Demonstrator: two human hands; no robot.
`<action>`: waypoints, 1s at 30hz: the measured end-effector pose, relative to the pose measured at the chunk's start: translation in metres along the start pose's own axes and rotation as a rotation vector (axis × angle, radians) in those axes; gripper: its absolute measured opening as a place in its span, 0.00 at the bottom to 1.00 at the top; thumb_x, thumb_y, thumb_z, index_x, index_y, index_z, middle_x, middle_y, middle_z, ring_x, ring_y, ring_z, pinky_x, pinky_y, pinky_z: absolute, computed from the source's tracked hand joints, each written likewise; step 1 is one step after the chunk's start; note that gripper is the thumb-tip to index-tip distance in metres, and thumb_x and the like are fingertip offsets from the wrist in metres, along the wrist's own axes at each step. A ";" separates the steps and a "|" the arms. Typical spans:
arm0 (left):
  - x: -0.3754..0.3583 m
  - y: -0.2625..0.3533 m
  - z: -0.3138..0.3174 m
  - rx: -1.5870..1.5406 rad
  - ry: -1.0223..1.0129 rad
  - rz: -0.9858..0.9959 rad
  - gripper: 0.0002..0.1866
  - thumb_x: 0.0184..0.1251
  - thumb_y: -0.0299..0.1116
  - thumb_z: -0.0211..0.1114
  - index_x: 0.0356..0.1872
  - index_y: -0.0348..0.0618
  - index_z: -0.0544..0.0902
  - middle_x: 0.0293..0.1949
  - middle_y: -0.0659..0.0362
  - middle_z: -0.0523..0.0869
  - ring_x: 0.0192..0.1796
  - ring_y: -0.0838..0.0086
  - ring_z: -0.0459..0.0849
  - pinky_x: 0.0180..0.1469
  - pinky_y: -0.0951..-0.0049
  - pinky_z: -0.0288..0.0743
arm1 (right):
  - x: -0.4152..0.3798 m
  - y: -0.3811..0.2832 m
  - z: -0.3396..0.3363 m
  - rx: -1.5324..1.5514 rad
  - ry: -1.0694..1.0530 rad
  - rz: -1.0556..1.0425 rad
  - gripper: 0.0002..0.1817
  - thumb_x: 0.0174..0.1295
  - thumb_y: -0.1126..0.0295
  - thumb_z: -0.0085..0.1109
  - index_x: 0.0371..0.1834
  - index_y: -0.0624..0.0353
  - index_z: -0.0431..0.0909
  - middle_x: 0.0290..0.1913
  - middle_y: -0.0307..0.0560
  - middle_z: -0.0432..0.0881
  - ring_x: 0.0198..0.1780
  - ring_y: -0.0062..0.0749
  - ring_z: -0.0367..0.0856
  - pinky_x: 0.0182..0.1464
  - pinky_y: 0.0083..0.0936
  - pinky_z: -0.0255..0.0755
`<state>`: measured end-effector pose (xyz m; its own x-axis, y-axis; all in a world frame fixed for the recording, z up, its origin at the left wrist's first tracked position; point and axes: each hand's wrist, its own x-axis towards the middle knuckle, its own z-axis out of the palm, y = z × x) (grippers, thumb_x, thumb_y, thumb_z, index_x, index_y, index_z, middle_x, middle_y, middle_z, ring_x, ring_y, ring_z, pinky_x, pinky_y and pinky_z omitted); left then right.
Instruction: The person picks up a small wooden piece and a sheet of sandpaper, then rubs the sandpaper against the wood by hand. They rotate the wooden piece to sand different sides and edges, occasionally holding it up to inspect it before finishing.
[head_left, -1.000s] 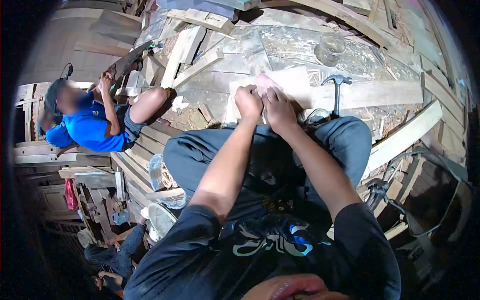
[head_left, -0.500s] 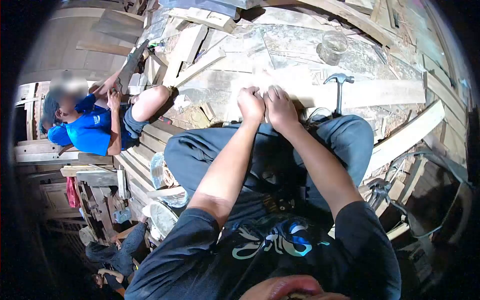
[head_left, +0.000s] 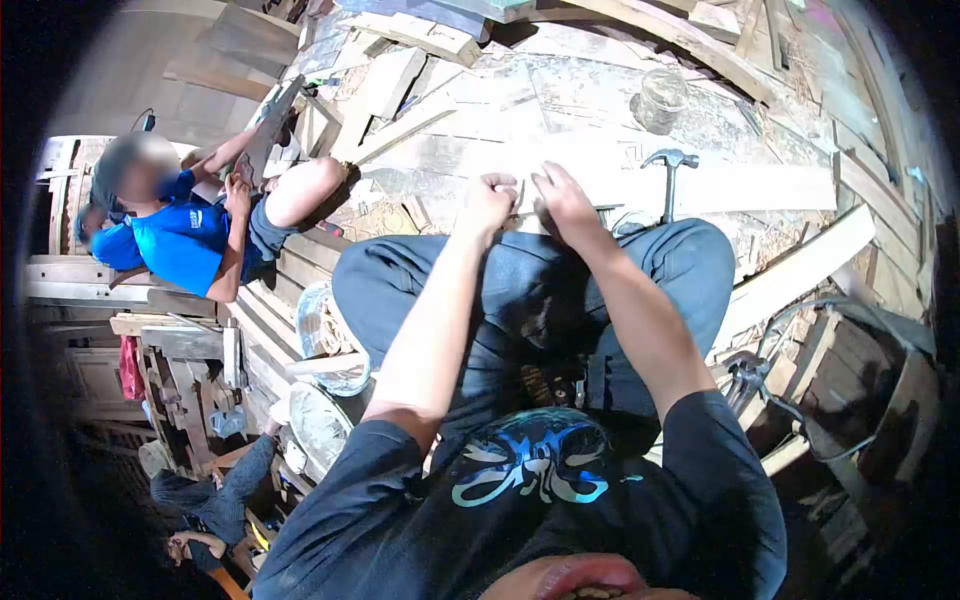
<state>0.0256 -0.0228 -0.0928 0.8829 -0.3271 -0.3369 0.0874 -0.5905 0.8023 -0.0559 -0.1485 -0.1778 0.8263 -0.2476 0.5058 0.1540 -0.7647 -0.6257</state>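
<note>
Head view: a bare left hand (head_left: 490, 205) and bare right hand (head_left: 568, 207) sit close together, curled, at a flat pale surface (head_left: 600, 178) whitened by glare; whether either grip holds anything, I cannot tell. A shifting right knee (head_left: 690, 262) could knock the metal claw hammer (head_left: 670, 190) lying just beyond it.

The hammer (head_left: 671, 182) has a metal head with a light sheen. Under it, the plank (head_left: 750, 190) is pale wood, smooth-looking though bleached by glare. Beyond the hammer, the round container (head_left: 660, 102) looks see-through and glossy, and the floor (head_left: 590, 88) is scuffed, patchy wood. Below the hammer, the trousers (head_left: 395, 285) and T-shirt (head_left: 650, 500) are matt cloth, the latter's print (head_left: 548, 468) shiny.
</note>
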 end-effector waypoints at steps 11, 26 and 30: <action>-0.042 0.047 -0.042 -0.413 -0.335 0.227 0.10 0.70 0.23 0.59 0.49 0.35 0.81 0.41 0.60 0.86 0.43 0.80 0.82 0.49 0.78 0.75 | 0.031 -0.060 -0.057 1.110 -0.071 0.389 0.15 0.67 0.75 0.61 0.54 0.69 0.74 0.43 0.43 0.83 0.45 0.18 0.80 0.49 0.18 0.76; -0.028 0.038 -0.044 -0.392 -0.042 0.350 0.06 0.72 0.26 0.62 0.43 0.35 0.84 0.32 0.62 0.84 0.34 0.83 0.79 0.40 0.81 0.74 | 0.044 -0.049 -0.063 0.556 0.196 0.031 0.10 0.49 0.85 0.66 0.35 0.65 0.83 0.35 0.49 0.86 0.36 0.33 0.85 0.40 0.25 0.77; -0.032 0.042 -0.029 -0.130 -0.111 0.399 0.07 0.70 0.26 0.64 0.43 0.34 0.85 0.33 0.62 0.86 0.32 0.84 0.79 0.38 0.82 0.73 | 0.040 -0.045 -0.060 0.577 0.134 0.118 0.12 0.47 0.86 0.67 0.36 0.63 0.83 0.35 0.47 0.86 0.36 0.33 0.85 0.39 0.24 0.77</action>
<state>0.0149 -0.0158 -0.0341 0.8048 -0.5926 -0.0330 -0.1870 -0.3060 0.9335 -0.0624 -0.1599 -0.0940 0.7860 -0.4127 0.4602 0.3653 -0.2905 -0.8844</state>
